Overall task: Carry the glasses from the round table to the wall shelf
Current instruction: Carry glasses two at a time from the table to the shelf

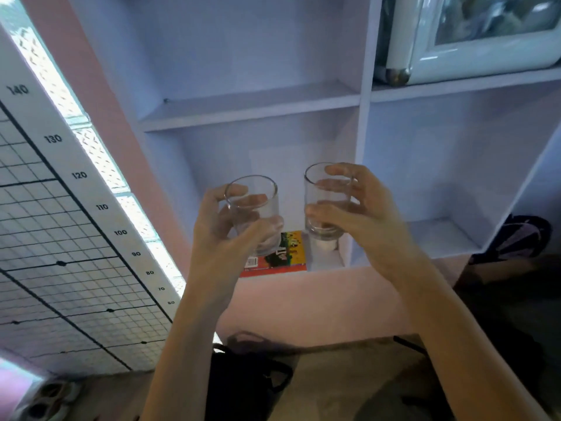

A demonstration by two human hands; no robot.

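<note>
I hold two clear empty glasses upright in front of the white wall shelf (252,113). My left hand (224,235) is wrapped around the left glass (253,208). My right hand (361,214) grips the right glass (326,202), fingers behind it and thumb across the front. Both glasses hang in the air before the lower left compartment of the shelf, a little apart from each other. The round table is not in view.
A colourful book (282,253) lies flat on the lower compartment's floor, with a small white object (326,246) beside it. A pale appliance (473,34) fills the upper right compartment. A height chart (76,174) leans at left. A dark bag (243,381) sits below.
</note>
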